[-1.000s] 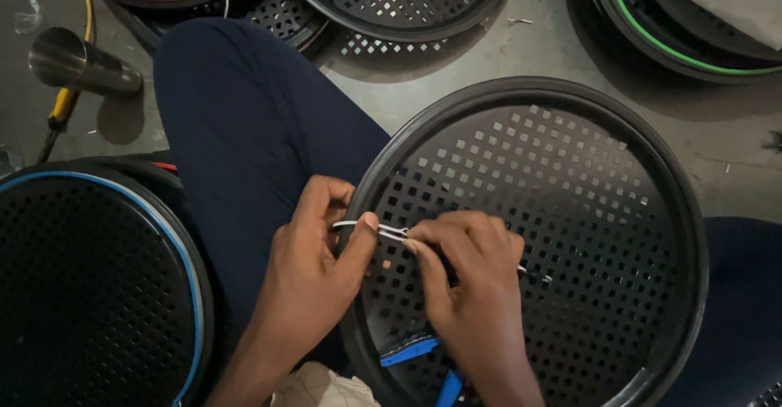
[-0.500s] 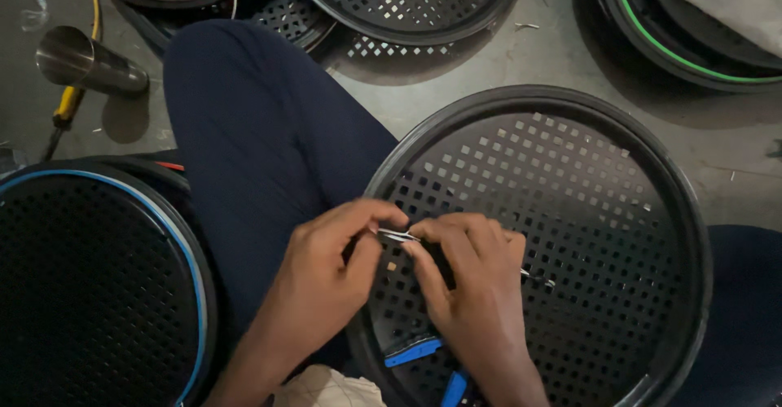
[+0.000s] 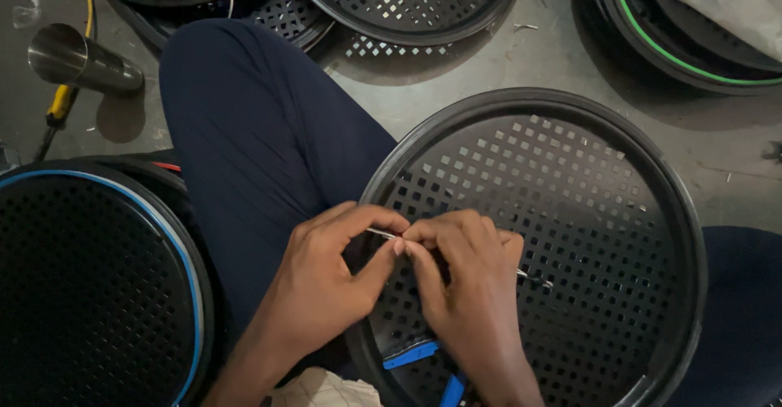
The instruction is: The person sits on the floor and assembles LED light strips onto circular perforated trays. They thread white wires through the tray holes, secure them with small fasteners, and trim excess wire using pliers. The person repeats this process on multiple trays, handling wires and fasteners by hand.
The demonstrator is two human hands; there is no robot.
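Pinching a thin silver wire (image 3: 383,233), both hands, left (image 3: 330,272) and right (image 3: 464,277), work it at the round black perforated metal tray (image 3: 619,211); threading it through a hole seemingly needs steady aim.

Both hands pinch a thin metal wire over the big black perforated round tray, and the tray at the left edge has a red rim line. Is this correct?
Not quite. In the head view the left hand and right hand do pinch the thin wire over the perforated tray, but the left-edge tray has a blue rim line.

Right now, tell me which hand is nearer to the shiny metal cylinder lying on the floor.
Left. The left hand sits on the cylinder's side of the perforated black disc, below and right of it; the right hand is farther right, over the disc.
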